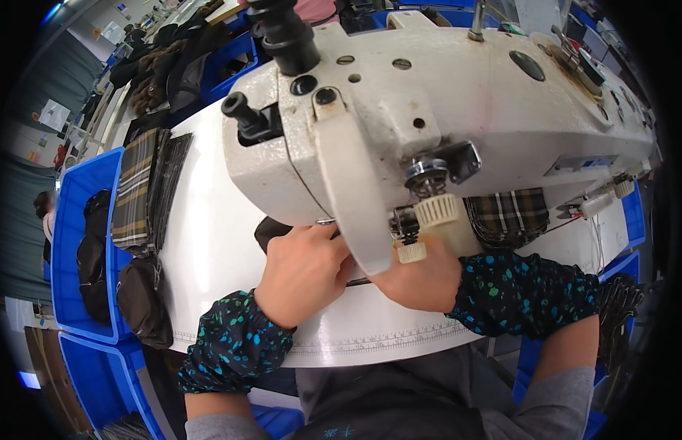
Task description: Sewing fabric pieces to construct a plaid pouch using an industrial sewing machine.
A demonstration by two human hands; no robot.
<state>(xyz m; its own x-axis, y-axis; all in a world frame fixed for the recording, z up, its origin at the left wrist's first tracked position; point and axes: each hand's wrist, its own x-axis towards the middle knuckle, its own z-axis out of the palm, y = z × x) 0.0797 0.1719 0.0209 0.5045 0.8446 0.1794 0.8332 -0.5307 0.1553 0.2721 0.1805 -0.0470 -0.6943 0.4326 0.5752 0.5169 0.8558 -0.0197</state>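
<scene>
A white sewing machine [443, 95] spans the view above my hands. My left hand [304, 268] is beneath the machine's head, its fingers bent and closed on a piece of dark fabric [270, 232]. Part of that fabric sticks out to the left of the hand, and a thin dark edge shows between both hands. My right hand [421, 282] lies close beside it, behind the machine's pale lever [352, 183] and tension knobs [436, 210]. Its fingers are hidden there. The needle area is covered from view too. Both forearms wear dark speckled sleeve covers.
A stack of plaid fabric pieces [139, 198] lies at the table's left edge, with a dark bundled piece [143, 297] nearer me. More plaid pieces [509, 216] lie right of the machine. Blue bins [66, 242] flank the white table [209, 220]. A ruler scale runs along its front.
</scene>
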